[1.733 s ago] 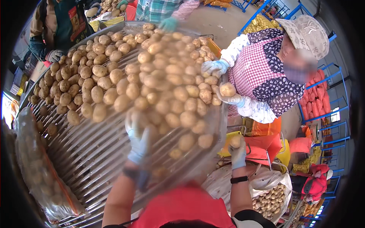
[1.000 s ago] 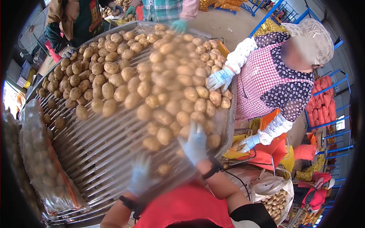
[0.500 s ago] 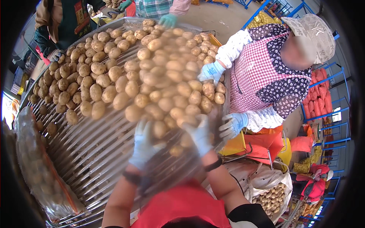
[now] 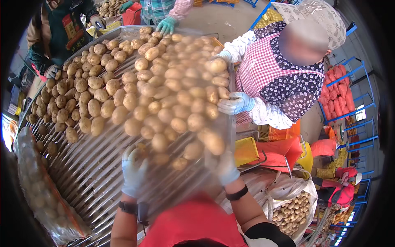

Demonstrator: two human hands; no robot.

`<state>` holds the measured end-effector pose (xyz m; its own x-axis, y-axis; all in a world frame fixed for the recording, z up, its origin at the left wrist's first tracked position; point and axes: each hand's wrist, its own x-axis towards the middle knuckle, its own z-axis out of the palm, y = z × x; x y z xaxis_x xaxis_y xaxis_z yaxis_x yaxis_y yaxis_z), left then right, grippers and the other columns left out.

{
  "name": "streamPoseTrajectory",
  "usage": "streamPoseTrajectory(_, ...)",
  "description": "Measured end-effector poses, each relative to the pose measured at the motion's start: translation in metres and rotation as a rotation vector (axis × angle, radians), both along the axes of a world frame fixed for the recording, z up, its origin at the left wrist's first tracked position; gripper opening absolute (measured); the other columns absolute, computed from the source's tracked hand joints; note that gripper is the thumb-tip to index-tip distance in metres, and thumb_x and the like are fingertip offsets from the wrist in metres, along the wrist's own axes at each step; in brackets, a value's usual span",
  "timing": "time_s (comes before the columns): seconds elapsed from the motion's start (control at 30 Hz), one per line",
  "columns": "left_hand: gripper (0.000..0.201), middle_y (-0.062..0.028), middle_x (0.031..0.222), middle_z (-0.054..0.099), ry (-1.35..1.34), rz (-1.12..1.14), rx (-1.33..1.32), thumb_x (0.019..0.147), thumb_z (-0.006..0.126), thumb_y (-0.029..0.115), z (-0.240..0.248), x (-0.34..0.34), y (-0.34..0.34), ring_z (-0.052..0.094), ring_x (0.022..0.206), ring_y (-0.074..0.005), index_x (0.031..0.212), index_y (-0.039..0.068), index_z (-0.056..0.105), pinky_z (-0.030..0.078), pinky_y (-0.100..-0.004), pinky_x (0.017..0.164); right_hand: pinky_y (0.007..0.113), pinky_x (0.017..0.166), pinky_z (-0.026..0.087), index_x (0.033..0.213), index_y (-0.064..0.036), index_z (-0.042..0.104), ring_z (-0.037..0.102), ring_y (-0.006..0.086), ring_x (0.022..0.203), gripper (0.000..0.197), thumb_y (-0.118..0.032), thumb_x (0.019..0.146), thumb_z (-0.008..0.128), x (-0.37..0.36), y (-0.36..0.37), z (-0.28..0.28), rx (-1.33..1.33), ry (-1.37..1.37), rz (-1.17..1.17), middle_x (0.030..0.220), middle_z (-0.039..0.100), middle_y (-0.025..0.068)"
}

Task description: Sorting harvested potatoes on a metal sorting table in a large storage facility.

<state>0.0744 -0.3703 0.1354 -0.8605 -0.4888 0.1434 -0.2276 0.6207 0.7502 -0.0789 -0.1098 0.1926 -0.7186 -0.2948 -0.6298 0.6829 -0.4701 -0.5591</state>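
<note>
Potatoes lie in a thick layer over a slatted metal grading table. My left hand, in a light blue glove, rests over the slats at the near edge of the pile. Its fingers are apart, close to a small potato just beyond their tips. At the pile's near right, my right hand, also gloved, is smeared by motion. A large potato is right at its fingertips; whether it is gripped I cannot make out. Dark bands circle both my wrists.
A co-worker's gloved hands are at the table's right edge. Other workers' hands reach in from the far side. A clear bag of potatoes lies along the left. A yellow crate and a white sack stand right.
My left hand has moved left, away from the potatoes, and my right hand slightly right and nearer. The co-worker's lower hand has come onto the potatoes at the table's right edge.
</note>
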Motion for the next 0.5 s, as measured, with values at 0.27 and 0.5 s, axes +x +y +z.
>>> streamPoseTrajectory(0.27, 0.038, -0.0143, 0.117, 0.061, 0.012, -0.027, -0.251, 0.078, 0.075, 0.015, 0.01, -0.002, -0.005, 0.057, 0.105, -0.0342, 0.113, 0.006, 0.061, 0.045, -0.0443, 0.092, 0.028, 0.039, 0.032, 0.116, -0.0117, 0.056, 0.043, 0.0122, 0.044, 0.051, -0.057, 0.098, 0.043, -0.024, 0.197, -0.093, 0.721, -0.168, -0.182, 0.075, 0.058, 0.004)
streamPoseTrajectory(0.5, 0.047, -0.0165, 0.11, 0.061, -0.217, -0.107, -0.453, 0.075, 0.073, 0.02, 0.012, -0.091, 0.038, 0.058, 0.098, -0.036, 0.116, 0.006, 0.058, 0.046, -0.0476, 0.082, 0.042, 0.087, 0.048, 0.133, -0.0027, 0.05, 0.058, 0.032, 0.102, 0.053, -0.023, 0.087, 0.067, -0.001, 0.069, -0.038, 1.365, 1.157, 0.429, 0.117, 0.06, 0.0181)
